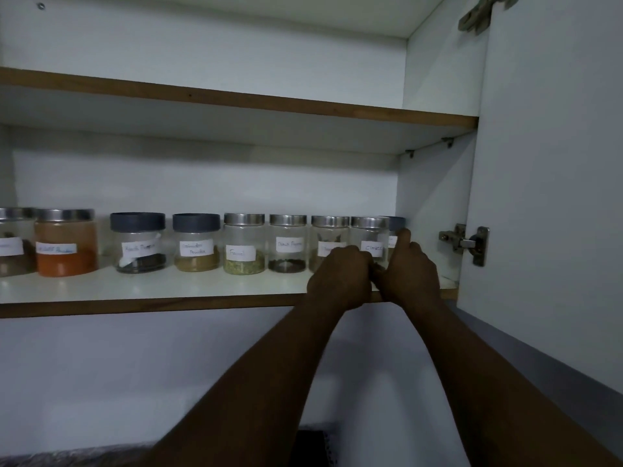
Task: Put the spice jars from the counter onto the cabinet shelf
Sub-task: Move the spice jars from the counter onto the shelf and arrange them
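A row of several labelled glass spice jars stands on the lower cabinet shelf (pixel 161 288). From the left they include an orange powder jar (pixel 65 244), two dark-lidded jars (pixel 138 242) and steel-lidded ones such as fennel (pixel 243 244). Near the right end stands the cloves jar (pixel 370 235), with a dark-lidded jar (pixel 395 225) partly hidden behind it. My left hand (pixel 340 276) curls against the cloves jar's lower left, covering the foot of the neighbouring jar (pixel 329 235). My right hand (pixel 409 274) holds its lower right, one digit raised beside it.
The upper shelf (pixel 236 99) runs above the jars. The open cabinet door (pixel 553 197) with its hinge (pixel 467 244) stands close at the right. The cabinet's side wall (pixel 431 210) is just right of the last jar. A dark counter edge (pixel 84 456) shows at the bottom.
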Tool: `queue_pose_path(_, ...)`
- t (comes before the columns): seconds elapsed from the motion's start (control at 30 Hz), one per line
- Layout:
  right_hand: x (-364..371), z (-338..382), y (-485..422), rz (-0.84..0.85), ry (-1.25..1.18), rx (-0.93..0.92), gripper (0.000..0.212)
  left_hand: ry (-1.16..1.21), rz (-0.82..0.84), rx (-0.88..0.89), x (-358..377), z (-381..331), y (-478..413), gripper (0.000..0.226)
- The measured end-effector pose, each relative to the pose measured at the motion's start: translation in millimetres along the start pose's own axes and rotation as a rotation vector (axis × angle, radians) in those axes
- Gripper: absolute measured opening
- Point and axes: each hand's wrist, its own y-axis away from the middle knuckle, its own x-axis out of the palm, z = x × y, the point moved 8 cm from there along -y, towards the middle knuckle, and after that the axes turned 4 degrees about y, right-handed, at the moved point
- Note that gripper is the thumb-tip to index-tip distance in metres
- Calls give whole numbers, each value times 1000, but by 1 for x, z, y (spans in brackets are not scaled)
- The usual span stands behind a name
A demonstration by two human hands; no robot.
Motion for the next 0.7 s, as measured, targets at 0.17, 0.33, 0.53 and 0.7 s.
queue_pose_path(0.17,1,-2,-8,13,2,-40,72,76,-7,-59,8,-5,-8,30)
queue_pose_path(0.33,9,-3,-20,53,-90,20,80,155,-76,-167,9,8,-11,27)
queue_pose_path(0.53,28,1,-43,140,-101,22,89,300,-28,-325,25,32,-28,40)
queue_pose_path(0.7,43,0,-59,182,-78,9,97,300,152,-411,46,51,-50,59)
